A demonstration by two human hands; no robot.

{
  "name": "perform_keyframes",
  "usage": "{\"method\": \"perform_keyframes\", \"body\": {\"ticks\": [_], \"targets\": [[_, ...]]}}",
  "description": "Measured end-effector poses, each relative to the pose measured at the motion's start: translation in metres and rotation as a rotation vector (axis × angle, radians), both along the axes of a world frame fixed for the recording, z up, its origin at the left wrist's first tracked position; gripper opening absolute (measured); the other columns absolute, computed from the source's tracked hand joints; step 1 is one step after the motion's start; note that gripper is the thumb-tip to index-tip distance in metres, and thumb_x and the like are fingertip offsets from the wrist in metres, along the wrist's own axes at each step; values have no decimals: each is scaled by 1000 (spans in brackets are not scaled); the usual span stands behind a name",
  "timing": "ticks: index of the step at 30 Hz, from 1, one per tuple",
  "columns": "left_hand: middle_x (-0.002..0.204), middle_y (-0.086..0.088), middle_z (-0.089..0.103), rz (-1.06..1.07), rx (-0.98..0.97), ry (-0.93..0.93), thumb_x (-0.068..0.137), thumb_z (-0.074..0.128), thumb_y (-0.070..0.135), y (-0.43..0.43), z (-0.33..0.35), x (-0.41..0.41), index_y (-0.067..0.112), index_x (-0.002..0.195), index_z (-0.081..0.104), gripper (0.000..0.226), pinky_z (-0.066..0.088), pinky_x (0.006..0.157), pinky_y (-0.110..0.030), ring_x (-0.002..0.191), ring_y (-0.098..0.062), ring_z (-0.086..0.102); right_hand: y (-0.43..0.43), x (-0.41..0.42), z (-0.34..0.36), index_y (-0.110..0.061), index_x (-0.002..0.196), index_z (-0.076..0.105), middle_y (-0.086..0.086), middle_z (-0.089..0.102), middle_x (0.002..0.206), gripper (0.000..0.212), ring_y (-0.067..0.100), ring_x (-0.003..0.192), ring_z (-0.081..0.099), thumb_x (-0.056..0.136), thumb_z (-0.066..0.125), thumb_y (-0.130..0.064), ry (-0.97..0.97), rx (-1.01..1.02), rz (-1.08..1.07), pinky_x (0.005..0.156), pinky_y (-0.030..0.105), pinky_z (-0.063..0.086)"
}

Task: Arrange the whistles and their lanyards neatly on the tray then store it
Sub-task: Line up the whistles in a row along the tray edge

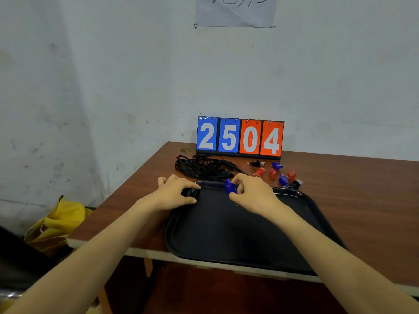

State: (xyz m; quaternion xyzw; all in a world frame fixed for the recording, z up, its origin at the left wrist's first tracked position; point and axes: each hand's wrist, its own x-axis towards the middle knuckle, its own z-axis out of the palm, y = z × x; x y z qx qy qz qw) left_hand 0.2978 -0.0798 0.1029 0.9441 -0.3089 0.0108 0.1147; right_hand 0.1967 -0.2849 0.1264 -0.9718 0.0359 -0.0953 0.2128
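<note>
Looking down from the head camera, the person works at the far edge of a black tray that lies on a brown counter. The right hand pinches a blue whistle between thumb and fingertips just above the tray's far rim, while the left hand is closed around a dark object at the tray's far left corner; it looks like a black whistle or a bunched lanyard, but which cannot be told. Behind the tray, a tangled heap of black lanyards lies on the counter, and to its right the other whistles are scattered, red, blue and black, all off the tray. A flip scoreboard reading 2504 stands against the wall. The job appears barely begun, since the tray's floor is almost bare. To do this step well, the person would likely set each whistle down flat near the far edge, mouthpieces facing one way, starting a row from the left corner and leaving room beside it for coiled lanyards. The heap probably needs untangling strand by strand, not pulling as a clump.
</note>
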Motion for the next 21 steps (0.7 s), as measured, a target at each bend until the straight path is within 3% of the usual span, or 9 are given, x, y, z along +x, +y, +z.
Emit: {"method": "perform_keyframes", "body": {"ticks": [7,10,14,21], "targets": [[138,9,43,11,-17,-66,85,55,53,5,-1,0,43,137,34,57,19,91,-37,127,-19,26,17,25,5,-18,115,54,3,63,105,34,16,91,59,84,64,-29,51,-1,-8,75,30,51],[131,11,48,32,-57,-90,85,55,54,5,-2,1,40,134,40,53,18,86,-34,123,-18,28,25,35,10,-16,111,57,4,63,105,31,16,88,57,84,62,-29,61,-11,-17,72,28,47],[115,14,52,36,-76,-77,84,56,54,2,-4,2,37,127,47,47,18,84,-33,117,-15,33,36,49,12,-12,104,60,6,64,104,26,20,93,61,84,62,-30,94,-22,-21,78,33,50],[124,12,51,21,-108,-45,83,57,52,4,-6,4,37,129,45,50,19,87,-34,121,-15,31,38,61,6,-11,101,60,8,65,101,26,21,91,62,82,64,-29,171,-18,-33,73,31,48]]}}
